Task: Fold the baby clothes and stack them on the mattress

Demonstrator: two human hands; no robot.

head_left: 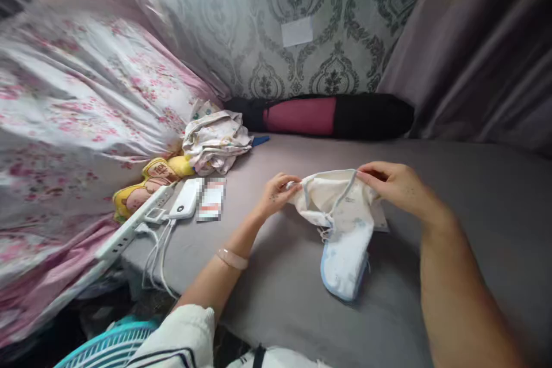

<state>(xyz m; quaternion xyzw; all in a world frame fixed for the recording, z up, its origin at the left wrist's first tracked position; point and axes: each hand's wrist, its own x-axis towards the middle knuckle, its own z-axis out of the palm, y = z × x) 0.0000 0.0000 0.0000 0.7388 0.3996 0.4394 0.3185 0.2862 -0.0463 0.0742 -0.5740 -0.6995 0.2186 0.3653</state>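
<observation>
A small white baby wrap top (348,224) with pale blue trim and tie strings hangs between my hands above the grey sheet (276,276). My left hand (279,191) pinches its left shoulder edge. On the other side, my right hand (390,181) grips the collar edge between thumb and fingers. The neck opening faces me, and one front panel droops down towards the sheet. A pale flat piece (380,218) shows behind the garment under my right hand; what it is I cannot tell.
To the left lie crumpled printed baby clothes (218,138), a yellow toy (159,175), a white power bank (188,198) with cables, and a power strip (133,224). A black and red roll (302,116) lines the wall. A turquoise fan (114,345) stands at lower left.
</observation>
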